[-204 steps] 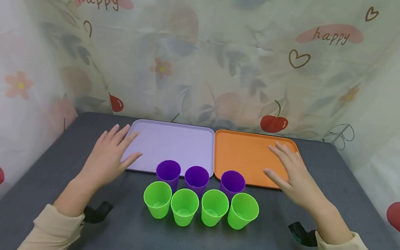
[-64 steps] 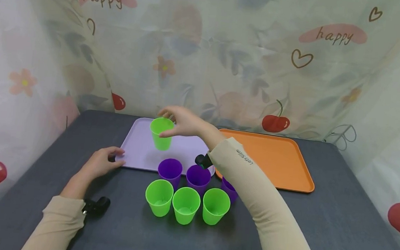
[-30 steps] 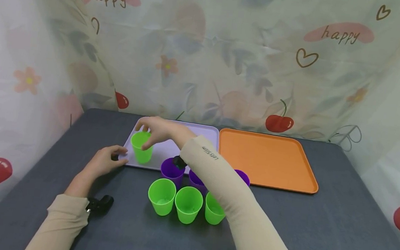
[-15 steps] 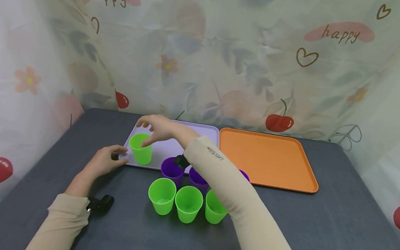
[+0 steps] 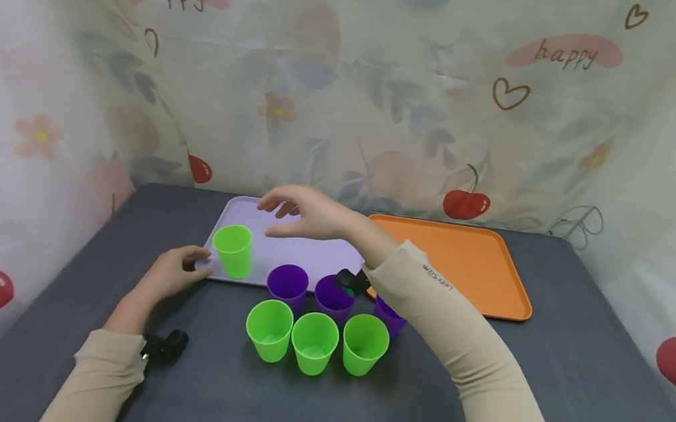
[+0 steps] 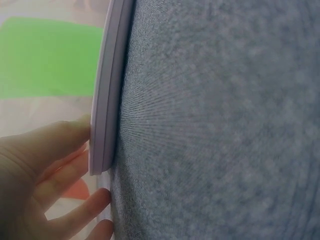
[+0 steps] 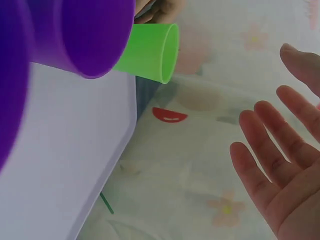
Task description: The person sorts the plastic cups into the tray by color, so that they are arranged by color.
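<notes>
A green cup [image 5: 233, 251] stands upright at the left end of the lavender tray [image 5: 310, 255]. To its right, my right hand [image 5: 310, 214] hovers above the tray, fingers spread and holding nothing; the right wrist view shows the bare palm and fingers [image 7: 280, 170]. My left hand [image 5: 171, 273] rests by the tray's front left corner. In the left wrist view, its thumb [image 6: 60, 137] touches the tray rim, and the other fingers extend loosely beside the corner.
Three green cups [image 5: 314, 344] stand in a row before the tray. Close behind them are three purple cups [image 5: 287, 289], the rightmost partly hidden by my right sleeve [image 5: 455, 322]. An orange tray [image 5: 471, 269] lies right of the lavender one. A patterned curtain [image 5: 347, 104] hangs behind the table.
The right hand carried a green cup left onto the lavender tray, let it go, then drew back to the right. My left hand came down to the tray corner earlier and stays there.
</notes>
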Action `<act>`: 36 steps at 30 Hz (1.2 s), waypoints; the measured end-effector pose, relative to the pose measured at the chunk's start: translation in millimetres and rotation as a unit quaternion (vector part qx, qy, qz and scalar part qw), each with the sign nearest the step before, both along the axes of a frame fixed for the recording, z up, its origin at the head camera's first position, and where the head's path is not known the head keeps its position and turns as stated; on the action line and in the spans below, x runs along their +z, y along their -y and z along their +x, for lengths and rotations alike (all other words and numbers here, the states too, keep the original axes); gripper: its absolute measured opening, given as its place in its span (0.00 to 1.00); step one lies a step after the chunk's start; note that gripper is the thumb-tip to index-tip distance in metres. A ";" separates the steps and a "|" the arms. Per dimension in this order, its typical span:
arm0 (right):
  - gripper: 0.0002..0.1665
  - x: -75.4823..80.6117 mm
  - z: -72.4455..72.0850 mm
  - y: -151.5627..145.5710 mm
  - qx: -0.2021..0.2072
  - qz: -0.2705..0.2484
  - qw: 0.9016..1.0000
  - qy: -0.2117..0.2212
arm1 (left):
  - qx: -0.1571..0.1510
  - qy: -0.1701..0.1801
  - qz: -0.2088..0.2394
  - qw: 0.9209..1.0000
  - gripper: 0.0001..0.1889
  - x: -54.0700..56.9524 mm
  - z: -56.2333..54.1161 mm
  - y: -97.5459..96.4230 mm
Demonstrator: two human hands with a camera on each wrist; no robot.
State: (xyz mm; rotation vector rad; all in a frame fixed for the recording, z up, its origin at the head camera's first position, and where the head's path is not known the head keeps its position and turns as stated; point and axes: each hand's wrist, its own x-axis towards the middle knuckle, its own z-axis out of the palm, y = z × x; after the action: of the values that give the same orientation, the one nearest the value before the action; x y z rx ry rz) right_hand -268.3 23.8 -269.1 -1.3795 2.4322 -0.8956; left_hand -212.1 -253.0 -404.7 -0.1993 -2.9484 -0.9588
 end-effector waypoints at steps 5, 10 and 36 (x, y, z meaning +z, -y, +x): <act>0.23 -1.3 15.5 -28.9 -0.012 -0.032 0.999 -0.005 | -0.004 -0.008 0.008 1.000 0.22 -4.3 -0.8 5.3; 0.22 -7.9 32.5 -56.6 -0.018 -0.046 0.999 -0.008 | -0.003 -0.033 0.014 0.999 0.22 -7.4 -0.8 8.1; 0.33 -71.5 112.2 -142.5 -0.079 -0.052 0.989 -0.114 | -0.006 -0.009 0.003 1.000 0.20 -2.2 -1.3 2.5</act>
State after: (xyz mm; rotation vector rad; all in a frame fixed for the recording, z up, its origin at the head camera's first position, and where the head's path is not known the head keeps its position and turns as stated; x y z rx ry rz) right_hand -156.1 166.3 -340.6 -1.4088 2.7348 -0.9618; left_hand -213.4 -255.4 -406.9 -0.2231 -2.9311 -0.9618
